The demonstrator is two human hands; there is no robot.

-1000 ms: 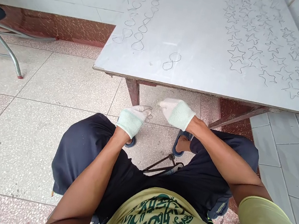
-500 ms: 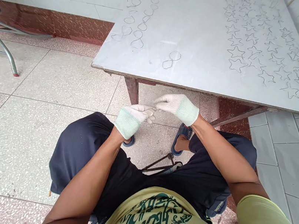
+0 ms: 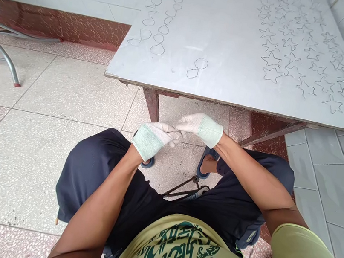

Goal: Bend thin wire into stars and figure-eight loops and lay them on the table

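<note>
My left hand (image 3: 160,137), in a white glove with a pale green cuff, is closed in a pinch in front of the table edge. Against its fingertips, my right hand (image 3: 196,127), gloved alike, pinches from above. Between them is a thin wire (image 3: 184,133), only faintly visible and mostly covered by the fingers. Just beyond the hands, a wire bent into a figure eight (image 3: 197,68) lies near the front edge of the white table (image 3: 223,87).
Figure-eight wires (image 3: 158,43) run in two rows along the table's left side. Several wire stars (image 3: 270,74) cover its right side. A table leg (image 3: 151,104) stands beyond my left hand. At far left is a metal chair leg (image 3: 9,62).
My right hand has lowered slightly and drawn in against the left, its fingers bunching closer together. The left hand has barely shifted, and the wires on the table are unmoved.
</note>
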